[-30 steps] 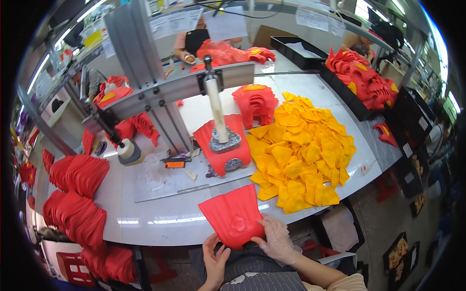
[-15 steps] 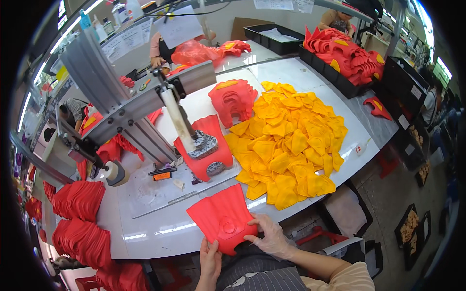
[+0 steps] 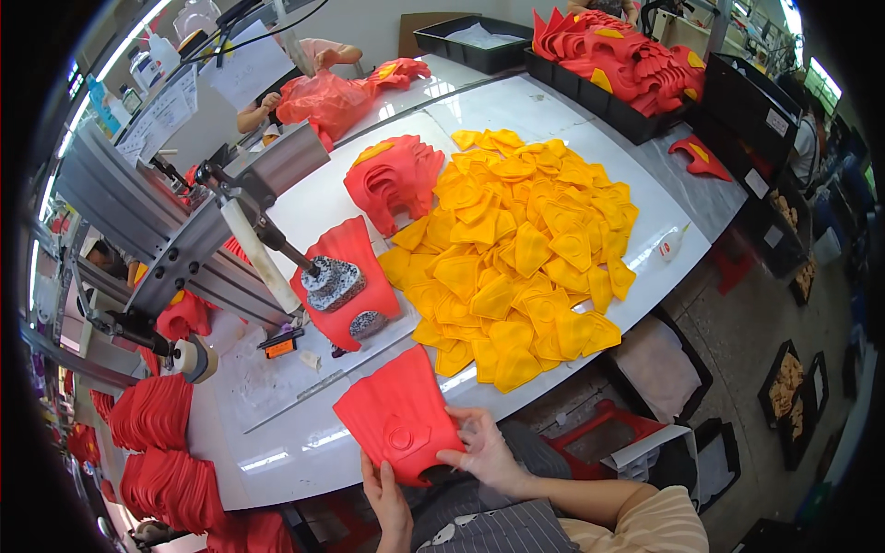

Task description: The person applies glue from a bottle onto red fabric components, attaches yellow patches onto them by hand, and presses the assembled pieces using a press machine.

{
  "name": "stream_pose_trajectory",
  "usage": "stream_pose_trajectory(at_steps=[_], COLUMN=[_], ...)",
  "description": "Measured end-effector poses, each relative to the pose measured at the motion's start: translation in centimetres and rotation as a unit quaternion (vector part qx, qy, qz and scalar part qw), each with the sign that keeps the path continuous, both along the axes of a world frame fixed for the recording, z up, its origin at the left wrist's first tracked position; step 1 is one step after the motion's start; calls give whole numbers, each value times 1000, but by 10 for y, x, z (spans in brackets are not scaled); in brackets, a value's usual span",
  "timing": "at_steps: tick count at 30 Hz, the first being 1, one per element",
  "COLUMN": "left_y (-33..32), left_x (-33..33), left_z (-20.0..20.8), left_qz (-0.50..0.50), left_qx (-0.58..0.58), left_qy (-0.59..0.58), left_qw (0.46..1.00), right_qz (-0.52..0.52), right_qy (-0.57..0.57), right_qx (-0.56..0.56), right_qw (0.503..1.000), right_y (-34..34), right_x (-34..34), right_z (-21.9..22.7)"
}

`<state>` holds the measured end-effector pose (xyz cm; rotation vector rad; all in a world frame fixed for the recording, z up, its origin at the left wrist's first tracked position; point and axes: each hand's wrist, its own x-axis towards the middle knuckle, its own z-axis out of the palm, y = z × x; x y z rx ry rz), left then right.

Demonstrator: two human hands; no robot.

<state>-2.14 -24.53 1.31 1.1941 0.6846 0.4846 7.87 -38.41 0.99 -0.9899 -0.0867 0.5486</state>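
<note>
Between my two hands is a red moulded foam-like piece (image 3: 392,410) with a raised round emblem and a curved cut-out at its near edge. My left hand (image 3: 387,493) grips its lower left edge, thumb on the front. Along the right edge, my right hand (image 3: 489,456), in a thin pale glove, pinches it near the cut-out. Beyond it, another red piece (image 3: 373,281) lies on a stone-like form under a speckled grey press block (image 3: 334,284) on a metal rod. Right of this spreads a heap of yellow emblem pieces (image 3: 516,258).
A metal press frame (image 3: 184,240) rises at the left. Stacked red pieces (image 3: 152,410) stand at the left table edge. A red bundle (image 3: 396,175) lies behind the press block. Black crates (image 3: 608,106) stand at the far right. Other people work across the table.
The view has shifted, so the table's things sit further left. My hands keep hold of the red piece, with little change in grip. Across the table, a person's arms have moved by a red bag.
</note>
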Motion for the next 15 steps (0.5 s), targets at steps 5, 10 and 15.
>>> stream_pose_trajectory(at_steps=[5, 10, 15], left_y=[5, 4, 2], left_x=[-5, -7, -17], left_z=[-3, 0, 5], left_qz=[-5, -5, 22], left_qx=[33, 14, 32], left_qy=[29, 13, -2], left_qw=[999, 1000, 999], right_qz=[62, 126, 149], right_qy=[106, 121, 163], right_qx=[-20, -37, -24], right_qw=[992, 984, 975], right_y=[-6, -7, 0], right_x=[11, 15, 14], right_z=[-23, -5, -5])
